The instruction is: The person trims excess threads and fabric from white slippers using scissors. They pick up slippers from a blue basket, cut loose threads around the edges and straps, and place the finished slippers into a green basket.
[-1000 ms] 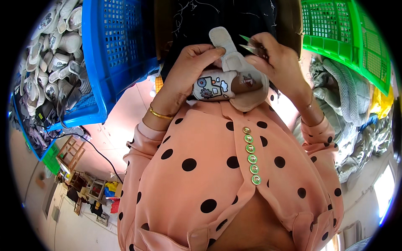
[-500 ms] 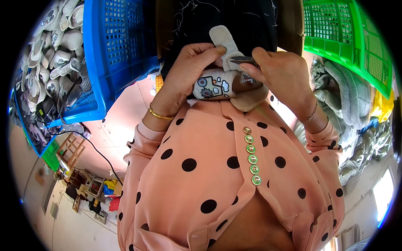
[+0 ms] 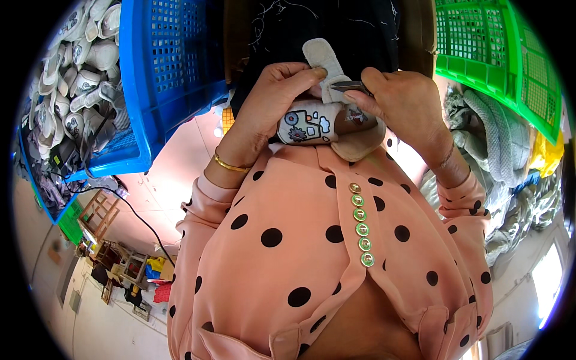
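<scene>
A small beige shoe (image 3: 307, 124) lies on its side in my lap, with a cartoon vehicle patch on its upper and a brown inside showing. My left hand (image 3: 267, 99) is closed on the shoe, pinching the base of its pale strap (image 3: 322, 55), which sticks up past the fingertips. From the right, my right hand (image 3: 414, 101) grips small dark thread snips (image 3: 347, 86) between thumb and fingers. Their pointed blades lie against the strap's folded lower part. Most of the snips' handle is hidden in the palm.
At the left stands a blue plastic crate (image 3: 141, 90), beside a big heap of similar shoes (image 3: 81, 90). A green crate (image 3: 486, 45) is at the far right, above grey fabric (image 3: 498, 132). A black cable (image 3: 141, 216) hangs at the left.
Both hands keep their grip, with only a very slight shift. The snips' blades stay at the strap.
</scene>
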`<state>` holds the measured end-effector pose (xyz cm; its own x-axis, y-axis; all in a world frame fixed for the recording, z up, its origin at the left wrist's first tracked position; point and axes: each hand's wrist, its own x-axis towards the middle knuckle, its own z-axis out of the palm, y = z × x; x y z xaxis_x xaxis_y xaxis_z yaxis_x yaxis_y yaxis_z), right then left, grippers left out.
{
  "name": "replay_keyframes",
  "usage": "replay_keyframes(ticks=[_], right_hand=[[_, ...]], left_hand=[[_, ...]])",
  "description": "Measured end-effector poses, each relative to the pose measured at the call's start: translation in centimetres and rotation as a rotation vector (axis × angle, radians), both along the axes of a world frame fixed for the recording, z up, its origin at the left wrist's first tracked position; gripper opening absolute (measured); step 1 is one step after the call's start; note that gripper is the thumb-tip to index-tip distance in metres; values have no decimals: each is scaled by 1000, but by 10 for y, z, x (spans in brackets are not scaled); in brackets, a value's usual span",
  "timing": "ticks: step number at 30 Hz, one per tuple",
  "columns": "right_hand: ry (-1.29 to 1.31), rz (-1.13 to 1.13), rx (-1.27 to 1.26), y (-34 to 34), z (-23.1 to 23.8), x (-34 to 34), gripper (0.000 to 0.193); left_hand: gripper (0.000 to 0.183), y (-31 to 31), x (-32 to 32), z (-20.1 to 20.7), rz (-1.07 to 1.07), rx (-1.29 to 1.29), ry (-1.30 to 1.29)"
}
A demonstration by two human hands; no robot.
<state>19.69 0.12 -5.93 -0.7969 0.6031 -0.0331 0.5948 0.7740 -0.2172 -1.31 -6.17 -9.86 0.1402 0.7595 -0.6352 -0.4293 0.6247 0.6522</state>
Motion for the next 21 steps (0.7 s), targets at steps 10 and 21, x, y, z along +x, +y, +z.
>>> replay_keyframes(ticks=[10, 21], right_hand=[[93, 51, 46, 7, -12, 4, 45], [46, 44, 26, 7, -10, 1, 45]], left_hand=[[24, 0, -2, -5, -21, -15, -16], [24, 1, -2, -5, -19, -25, -14]])
